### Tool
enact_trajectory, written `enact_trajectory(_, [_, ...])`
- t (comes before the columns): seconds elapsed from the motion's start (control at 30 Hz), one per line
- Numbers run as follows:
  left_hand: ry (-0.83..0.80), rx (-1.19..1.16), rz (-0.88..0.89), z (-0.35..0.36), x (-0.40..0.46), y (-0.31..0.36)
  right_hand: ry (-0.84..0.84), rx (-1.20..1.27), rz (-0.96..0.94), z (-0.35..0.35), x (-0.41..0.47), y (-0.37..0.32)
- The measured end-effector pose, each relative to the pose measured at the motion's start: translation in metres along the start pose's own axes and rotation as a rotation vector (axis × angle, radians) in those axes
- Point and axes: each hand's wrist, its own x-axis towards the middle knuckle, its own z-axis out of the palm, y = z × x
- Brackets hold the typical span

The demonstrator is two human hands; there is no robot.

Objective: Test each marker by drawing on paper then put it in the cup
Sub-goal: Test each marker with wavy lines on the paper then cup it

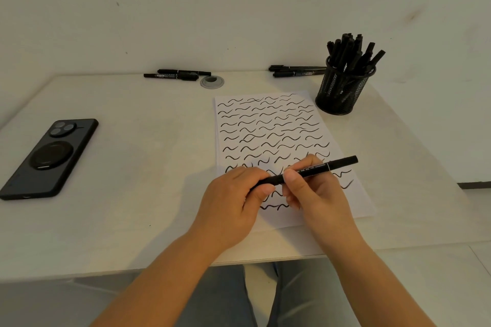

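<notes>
A black marker [318,168] lies level between both hands above the lower part of the paper [353,194]. My left hand [233,202] pinches its left end, where the cap sits; my right hand [310,191] grips the barrel near the middle. The sheet is covered with rows of black wavy strokes. A black mesh cup [342,90] at the back right holds several black markers. Loose markers lie at the table's back edge: a pair [176,75] left of centre and a small pile [295,71] beside the cup.
A black phone [50,156] lies face down on the left of the white table [132,167]. A round grey cable grommet [211,82] sits near the back edge. The wall stands right behind the table. My knees show below the front edge.
</notes>
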Motion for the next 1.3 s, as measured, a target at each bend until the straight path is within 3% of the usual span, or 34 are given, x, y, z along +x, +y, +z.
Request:
enact_trajectory(0.43, [-0.06,-0.116,0.013,-0.002,-0.005,-0.008,-0.128,-0.017,-0.056,0.0,-0.003,0.003])
enact_trajectory(0.6, [-0.003,-0.122,0.021,0.001,-0.004,-0.004,-0.036,-0.083,-0.078,-0.005,-0.006,0.003])
enact_trajectory(0.73, [0.099,-0.223,-0.066,-0.002,-0.003,0.0,0.144,0.147,0.025,-0.02,-0.004,0.0])
enact_trajectory(0.83, [0.129,-0.289,-0.147,-0.004,-0.003,0.0,0.178,0.146,0.023,-0.037,0.001,-0.004])
enact_trajectory(0.97, [0.1,-0.21,-0.122,-0.004,-0.008,-0.004,0.239,-0.223,-0.068,-0.052,0.007,-0.005])
enact_trajectory(1.1, [0.094,-0.059,-0.067,-0.008,0.004,0.001,0.078,-0.819,-0.358,-0.056,0.015,-0.018])
enact_trajectory(1.3, [0.044,0.139,0.06,-0.013,0.041,0.015,-0.068,-1.115,-0.598,-0.054,0.034,-0.036])
